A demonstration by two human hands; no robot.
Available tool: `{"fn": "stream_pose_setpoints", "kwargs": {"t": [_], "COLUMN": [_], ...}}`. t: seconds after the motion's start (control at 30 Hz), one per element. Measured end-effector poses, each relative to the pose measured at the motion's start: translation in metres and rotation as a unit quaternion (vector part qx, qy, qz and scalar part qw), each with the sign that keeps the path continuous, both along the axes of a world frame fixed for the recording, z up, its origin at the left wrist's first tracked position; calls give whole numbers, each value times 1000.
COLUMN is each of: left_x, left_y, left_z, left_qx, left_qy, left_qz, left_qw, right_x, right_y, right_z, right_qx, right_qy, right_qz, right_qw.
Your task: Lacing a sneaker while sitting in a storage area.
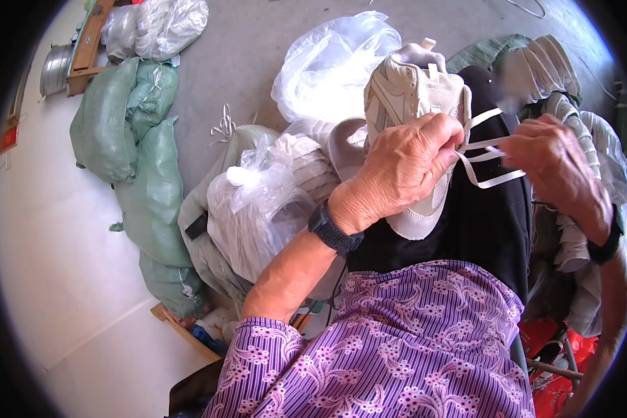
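Observation:
A beige sneaker (412,94) rests on my lap over black trousers, its heel and pull tab pointing away from me and its rounded toe towards me. My left hand (405,166) lies across the shoe's middle, thumb and forefinger pinched on the white shoelace (491,182) at the shoe's right side. To the right of the shoe, my right hand (556,168) has its fingers closed on the lace, slightly blurred. White lace strands stretch and loop between the two hands. My left hand hides part of the sneaker's lacing.
Left of my lap, a clear plastic bag (254,202) holds bundled white laces. Behind the sneaker lies another clear bag (334,66). Green woven sacks (150,188) line the left wall. Stacked beige shoe parts (540,66) sit at the right, above red bags (540,338).

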State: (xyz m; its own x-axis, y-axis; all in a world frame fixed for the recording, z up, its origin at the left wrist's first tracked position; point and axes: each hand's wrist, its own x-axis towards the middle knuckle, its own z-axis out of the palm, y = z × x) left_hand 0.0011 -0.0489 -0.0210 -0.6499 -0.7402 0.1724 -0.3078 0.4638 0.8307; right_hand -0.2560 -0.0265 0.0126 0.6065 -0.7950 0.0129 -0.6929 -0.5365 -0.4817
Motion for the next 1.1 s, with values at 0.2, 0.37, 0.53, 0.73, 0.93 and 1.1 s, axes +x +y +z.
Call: {"fn": "stream_pose_setpoints", "kwargs": {"t": [0.2,0.37,0.53,0.73,0.93,1.1], "left_x": [1,1,-1,6,5,0], "left_y": [1,3,6,6,11,17], "left_z": [-3,-2,-1,3,2,0], "left_qx": [-28,-2,-9,-19,-35,-106], "left_qy": [-1,-29,-31,-32,-33,-83], "left_qz": [13,5,4,2,43,75], "left_qw": [1000,1000,999,999,998,988], "right_x": [-104,-223,-266,-120,30,51], "right_y": [8,27,38,19,0,-7], "right_z": [-30,-69,-96,-66,-31,-23], "right_qx": [-49,-16,18,-30,-81,-52], "right_qy": [188,284,283,1,-109,-87], "right_qz": [-53,-243,-376,-286,-94,-54], "right_qw": [980,928,882,958,986,993]}}
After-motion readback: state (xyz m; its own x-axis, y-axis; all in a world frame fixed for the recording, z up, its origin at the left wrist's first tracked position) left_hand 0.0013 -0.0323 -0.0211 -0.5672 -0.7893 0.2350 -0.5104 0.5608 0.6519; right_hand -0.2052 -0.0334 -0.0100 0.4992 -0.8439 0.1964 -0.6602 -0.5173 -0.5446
